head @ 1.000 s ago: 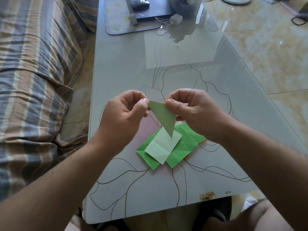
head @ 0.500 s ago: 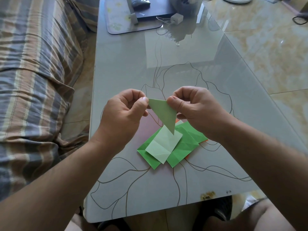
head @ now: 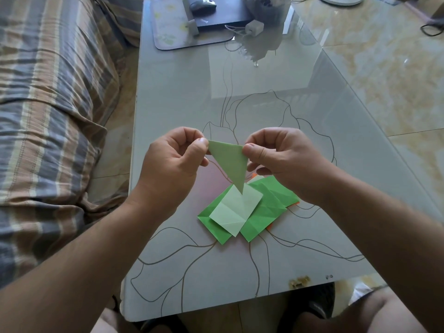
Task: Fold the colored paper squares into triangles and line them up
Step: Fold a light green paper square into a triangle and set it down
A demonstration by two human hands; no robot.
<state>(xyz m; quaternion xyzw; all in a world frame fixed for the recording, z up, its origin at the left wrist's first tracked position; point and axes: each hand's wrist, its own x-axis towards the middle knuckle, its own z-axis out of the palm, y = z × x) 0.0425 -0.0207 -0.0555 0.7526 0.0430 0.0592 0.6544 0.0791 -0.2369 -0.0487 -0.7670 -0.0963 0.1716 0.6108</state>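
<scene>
An orange paper (head: 297, 203) shows only as slivers under the green paper squares (head: 262, 212); the frame's top edge cuts off the mouse (head: 203, 4).

Glossy grey glass-topped table (head: 182, 104) with brown line-drawn flower pattern. Near centre: overlapping pile of creased green paper squares (head: 262, 212), pale green creased square (head: 236, 210) on top, orange paper edge (head: 269, 227) peeking beneath. Far end: floral mat (head: 168, 27), black flat device (head: 225, 15), small white adapter (head: 254, 27).

I noted a dull green triangle (head: 229, 163) over a pale green square (head: 234, 209) on bright green sheets (head: 264, 210), with an orange edge (head: 269, 227) under them. The grey table (head: 180, 111) bore brown line-drawn flowers. The sofa cover (head: 48, 104) was striped blue, tan and cream.
</scene>
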